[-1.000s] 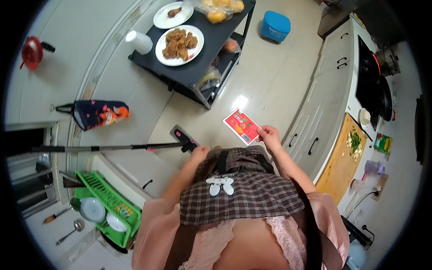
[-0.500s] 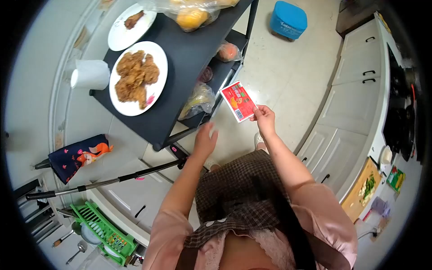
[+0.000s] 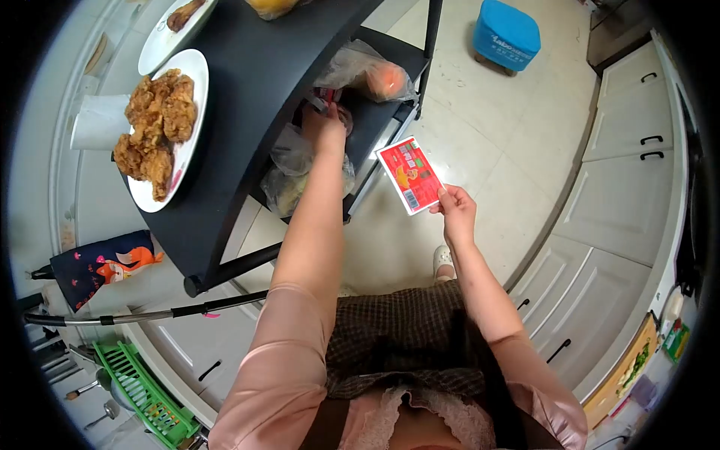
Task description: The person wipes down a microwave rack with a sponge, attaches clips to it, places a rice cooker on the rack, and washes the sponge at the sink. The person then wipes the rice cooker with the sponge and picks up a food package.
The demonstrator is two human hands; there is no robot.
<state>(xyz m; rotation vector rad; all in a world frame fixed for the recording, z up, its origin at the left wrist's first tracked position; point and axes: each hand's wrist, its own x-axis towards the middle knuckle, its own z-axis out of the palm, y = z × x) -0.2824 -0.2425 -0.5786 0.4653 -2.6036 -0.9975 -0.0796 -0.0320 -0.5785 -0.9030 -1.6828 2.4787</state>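
Note:
A flat red packet point(image 3: 410, 175) with a white border, a barcode and a food picture is pinched by its lower right corner in my right hand point(image 3: 458, 210). My left hand point(image 3: 324, 127) reaches onto the lower shelf of the dark cart, its fingers bent around something small and red, partly hidden under the cart's top. Beside that hand lies a clear plastic bag point(image 3: 367, 69) with a round orange-red fruit point(image 3: 386, 80) in it. Another plastic bag point(image 3: 289, 187), with pale contents, rests nearer to me under my left forearm.
The cart's black top point(image 3: 247, 97) carries a white plate point(image 3: 196, 112) of fried chicken point(image 3: 159, 124) and a second plate point(image 3: 154, 49). A paper roll point(image 3: 97, 124) stands beside them. A blue stool point(image 3: 506, 34) is on the floor; cabinets point(image 3: 615, 180) line the right.
My left hand has moved forward from beside the cart onto its lower shelf. The red packet stays in my right hand. The view has shifted, with the cart now closer.

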